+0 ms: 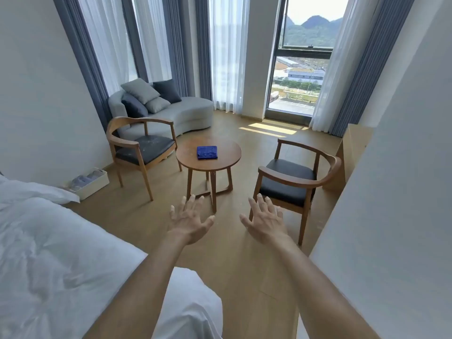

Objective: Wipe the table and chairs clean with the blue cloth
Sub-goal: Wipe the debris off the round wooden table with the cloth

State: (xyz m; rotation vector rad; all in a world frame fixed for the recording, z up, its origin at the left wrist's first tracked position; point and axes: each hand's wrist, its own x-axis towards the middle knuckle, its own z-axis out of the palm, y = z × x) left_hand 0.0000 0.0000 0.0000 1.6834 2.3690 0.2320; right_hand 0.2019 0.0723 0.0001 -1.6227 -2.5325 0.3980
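Cloth: the blue cloth (207,152) lies folded flat on the round table (230,157), straight ahead of me and well apart from both hands.
Long axis: roughly square; I cannot tell.
Nearer hand: my left hand (188,220), slightly.
Hands: left and right hand (265,221) both spread, holding nothing.
Chairs: left chair (144,149) and right chair (291,182) flank the table.
Containers: the white box (95,185) by the wall holds what look like slippers.

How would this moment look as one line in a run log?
stage: approach | blue cloth: folded on round table | left hand: open, empty | right hand: open, empty | wiping: not begun
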